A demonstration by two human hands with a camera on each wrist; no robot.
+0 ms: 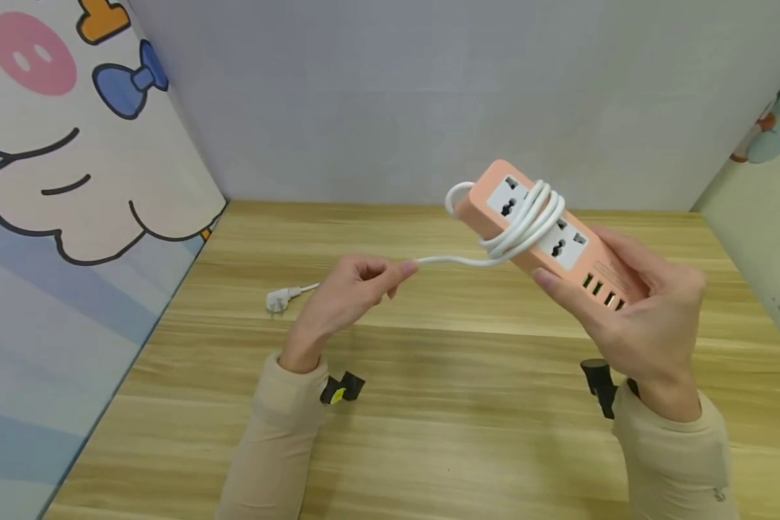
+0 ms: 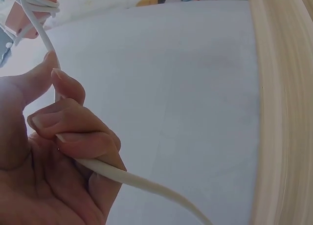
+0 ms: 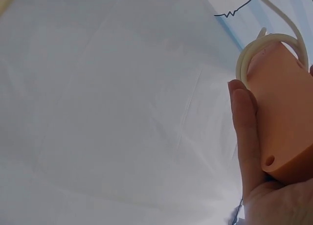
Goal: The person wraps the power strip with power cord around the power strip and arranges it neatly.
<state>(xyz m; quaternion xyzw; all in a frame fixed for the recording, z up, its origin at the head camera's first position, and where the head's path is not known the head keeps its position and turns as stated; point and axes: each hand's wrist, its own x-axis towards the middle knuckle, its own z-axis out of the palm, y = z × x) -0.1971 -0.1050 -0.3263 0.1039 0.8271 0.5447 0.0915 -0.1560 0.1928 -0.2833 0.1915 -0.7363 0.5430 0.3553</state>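
Power strip [image 1: 573,254] well above tabletop [image 1: 455,412]

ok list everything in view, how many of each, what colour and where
strip: 1, peach and white, held above the table
ports: 4, dark, on the strip's lower right end in the head view
cord: 1, white, wound round the strip, then off to the left
plug: 1, white, left side of the table
table: 1, light wood-grain, below
back wall: 1, pale grey, behind the table
left panel: 1, white and blue with a cartoon print, left
right panel: 1, pale with a partly seen print, right
wrist devices: 2, black, one at each cuff
sleeves: 2, beige, one per forearm
left grip: 1, bare, pinching the cord
right grip: 1, bare, holding the strip
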